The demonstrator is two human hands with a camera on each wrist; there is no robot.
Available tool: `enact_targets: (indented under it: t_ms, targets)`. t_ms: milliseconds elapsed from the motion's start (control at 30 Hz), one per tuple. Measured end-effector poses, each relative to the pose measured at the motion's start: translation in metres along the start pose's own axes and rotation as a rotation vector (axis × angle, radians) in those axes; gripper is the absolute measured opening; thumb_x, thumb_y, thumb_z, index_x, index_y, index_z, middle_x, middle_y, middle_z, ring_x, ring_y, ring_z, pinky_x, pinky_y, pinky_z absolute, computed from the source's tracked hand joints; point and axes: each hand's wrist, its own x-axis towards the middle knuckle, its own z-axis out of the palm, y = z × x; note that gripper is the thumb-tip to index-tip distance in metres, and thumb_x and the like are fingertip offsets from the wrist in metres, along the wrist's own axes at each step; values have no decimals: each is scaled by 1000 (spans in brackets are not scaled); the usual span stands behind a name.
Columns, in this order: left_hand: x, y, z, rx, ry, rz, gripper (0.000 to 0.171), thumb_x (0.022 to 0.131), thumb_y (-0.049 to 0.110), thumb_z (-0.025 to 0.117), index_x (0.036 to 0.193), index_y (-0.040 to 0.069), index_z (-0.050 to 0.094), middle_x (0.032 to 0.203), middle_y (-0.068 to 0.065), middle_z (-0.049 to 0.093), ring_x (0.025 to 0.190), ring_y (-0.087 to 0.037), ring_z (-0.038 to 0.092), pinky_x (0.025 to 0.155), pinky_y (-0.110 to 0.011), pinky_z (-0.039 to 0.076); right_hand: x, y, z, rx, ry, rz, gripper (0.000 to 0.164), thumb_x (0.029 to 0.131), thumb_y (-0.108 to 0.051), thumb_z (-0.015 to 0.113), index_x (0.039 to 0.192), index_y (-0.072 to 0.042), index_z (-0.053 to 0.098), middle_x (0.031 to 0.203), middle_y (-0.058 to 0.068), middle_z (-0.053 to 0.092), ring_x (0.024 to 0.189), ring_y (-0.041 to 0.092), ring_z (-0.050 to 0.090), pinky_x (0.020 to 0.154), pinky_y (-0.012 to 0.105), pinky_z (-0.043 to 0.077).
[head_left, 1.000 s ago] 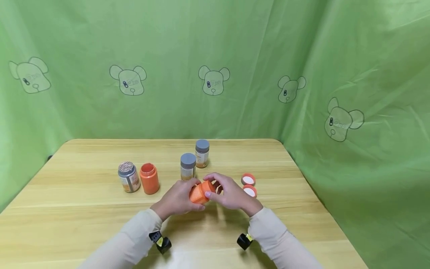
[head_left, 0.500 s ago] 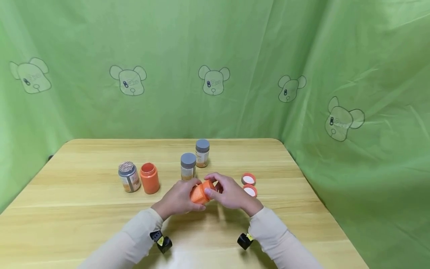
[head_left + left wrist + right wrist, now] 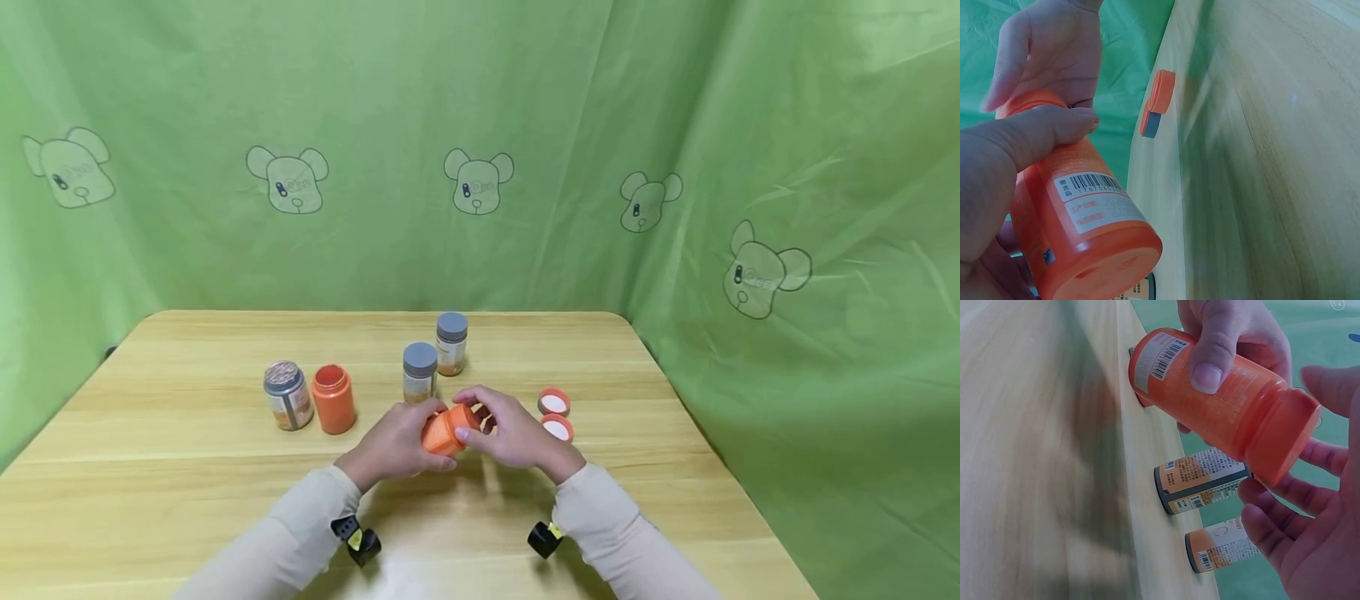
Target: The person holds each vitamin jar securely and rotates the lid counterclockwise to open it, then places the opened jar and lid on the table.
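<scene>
Far left on the counter, a grey jar stands upright, crinkled silvery top, label too small to read; just beside it, an orange jar with an uncovered mouth, inside hard to make out. Here's the left hand, fingers wrapped round the orange bottle, held tilted above the counter between both hands! The left wrist view catches its white label: barcode, 生产日期 legible, digits blurred. Behind, the front grey-capped jar has its base hidden; the rear grey-capped jar carries print too fine to read. Right hand: fingers curled about the cap, thumb pressure impossible to judge. Far right, two lids, white linings up.
</scene>
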Motion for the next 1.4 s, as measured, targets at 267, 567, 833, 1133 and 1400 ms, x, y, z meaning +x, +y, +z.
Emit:
enact_targets:
  t_ms: [267, 567, 833, 1133, 1400]
  targets:
    - [-2, -2, 0, 4, -5, -6, 60, 69, 28, 88, 116, 7, 58, 87, 1, 60, 73, -13, 54, 63, -29, 47, 1, -2, 2, -33, -6, 28, 38, 95, -29, 61, 126, -7, 54, 96, 1, 59, 73, 11, 56, 66, 29, 50]
    - [-8, -5, 3, -4, -9, -21, 59, 69, 28, 88, 115, 8, 58, 86, 2, 60, 72, -13, 54, 63, -30, 46, 0, -2, 8, 13, -23, -28, 40, 93, -24, 62, 126, -4, 53, 100, 0, 59, 86, 17, 58, 72, 31, 51]
    - [-3, -4, 2, 11, 1, 9, 61, 69, 28, 88, 117, 6, 58, 87, 1, 61, 73, -13, 55, 63, -29, 47, -1, -1, 5, -7, -6, 42, 38, 96, -30, 60, 126, -8, 54, 94, -2, 59, 74, 12, 57, 65, 30, 50]
    - [-1, -4, 2, 15, 2, 2, 59, 68, 26, 89, 114, 6, 59, 86, 1, 61, 71, -12, 54, 62, -29, 46, 0, 0, 1, 11, -16, -3, 41, 93, -24, 64, 127, -4, 53, 99, 1, 61, 87, 16, 60, 72, 34, 52]
    - [1, -3, 3, 15, -12, 7, 59, 69, 28, 88, 115, 6, 58, 88, 1, 61, 73, -12, 54, 64, -29, 46, -2, 1, 1, -11, 3, 46, 41, 96, -31, 59, 128, -6, 53, 96, 1, 60, 74, 12, 58, 66, 30, 51]
